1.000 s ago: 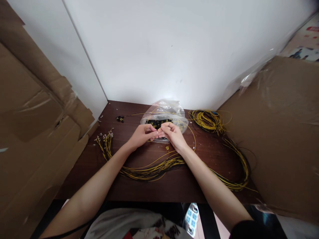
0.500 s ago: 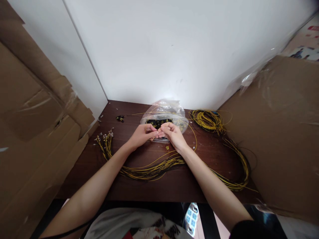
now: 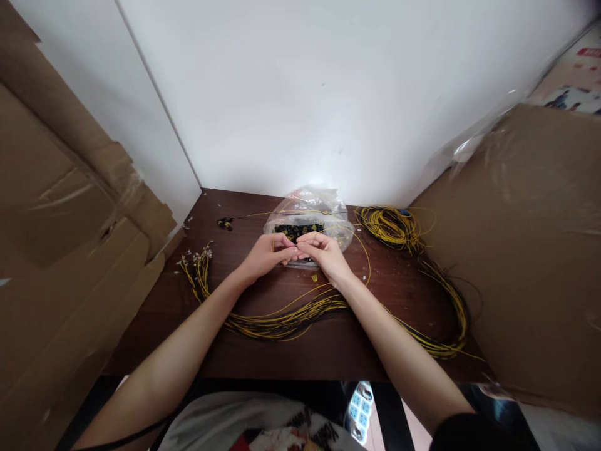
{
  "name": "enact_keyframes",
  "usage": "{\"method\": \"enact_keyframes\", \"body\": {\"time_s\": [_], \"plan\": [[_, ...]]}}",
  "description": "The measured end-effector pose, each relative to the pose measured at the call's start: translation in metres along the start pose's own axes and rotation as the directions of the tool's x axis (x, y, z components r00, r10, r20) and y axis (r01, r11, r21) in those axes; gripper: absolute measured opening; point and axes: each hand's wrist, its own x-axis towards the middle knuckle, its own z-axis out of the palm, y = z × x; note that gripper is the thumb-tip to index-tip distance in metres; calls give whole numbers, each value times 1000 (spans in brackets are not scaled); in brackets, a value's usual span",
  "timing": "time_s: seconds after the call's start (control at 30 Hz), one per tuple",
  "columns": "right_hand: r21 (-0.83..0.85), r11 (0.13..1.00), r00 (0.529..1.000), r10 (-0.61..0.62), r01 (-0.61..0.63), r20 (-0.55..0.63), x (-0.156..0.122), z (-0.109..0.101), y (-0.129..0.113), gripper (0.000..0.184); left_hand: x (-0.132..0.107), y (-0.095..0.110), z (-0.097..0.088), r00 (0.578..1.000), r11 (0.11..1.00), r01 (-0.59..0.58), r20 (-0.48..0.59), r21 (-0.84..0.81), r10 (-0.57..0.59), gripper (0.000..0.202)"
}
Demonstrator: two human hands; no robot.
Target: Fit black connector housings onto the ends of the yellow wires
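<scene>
My left hand (image 3: 267, 258) and my right hand (image 3: 325, 255) meet fingertip to fingertip over the front of a clear plastic bag (image 3: 312, 199). Both are pinched closed. A thin yellow wire (image 3: 369, 258) loops beside my right hand, and a yellow strand also shows against my left fingers. A tiny dark bit appears between the fingertips, too small to name. Small black and yellow parts (image 3: 300, 232) fill the bag behind my hands. One little yellow piece (image 3: 314, 277) lies on the table just below them.
A long bundle of yellow and black wires (image 3: 286, 326) runs under my forearms, with white-tipped ends (image 3: 200, 258) at the left. A coiled bundle (image 3: 389, 227) lies back right. Small black parts (image 3: 225, 223) sit back left. Cardboard (image 3: 530, 263) flanks the brown table (image 3: 263, 360).
My right fingers have shifted slightly left and closer around the left fingertips. The rest of the table looks the same, with a slight shift of the view.
</scene>
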Motion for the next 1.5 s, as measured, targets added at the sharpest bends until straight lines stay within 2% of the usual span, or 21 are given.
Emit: {"method": "enact_keyframes", "body": {"time_s": [0.3,0.43,0.67,1.07,1.2,1.4,1.5], "plan": [[139,990,1000,25,-23,-14,2,-1,1,31,0,-1,0,1000,999,7,-24,43,-6,21],[122,992,1000,18,-16,-16,1,0,0,29,-1,0,0,1000,999,4,-19,33,-4,19],[-2,1000,1000,-6,6,4,0,0,-1,21,0,2,0,1000,1000,4,-2,-16,-4,19],[150,988,1000,26,-26,-3,3,-2,2,30,0,-2,-1,1000,1000,8,-16,29,-8,21],[133,991,1000,21,-18,-17,2,-1,1,29,1,-2,-1,1000,1000,10,-18,17,-9,20],[18,1000,1000,0,0,10,1,0,0,22,1,0,0,1000,1000,2,5,-9,-2,19],[41,999,1000,0,0,16,1,-1,1,21,0,1,0,1000,1000,5,-4,-3,-5,19]]}}
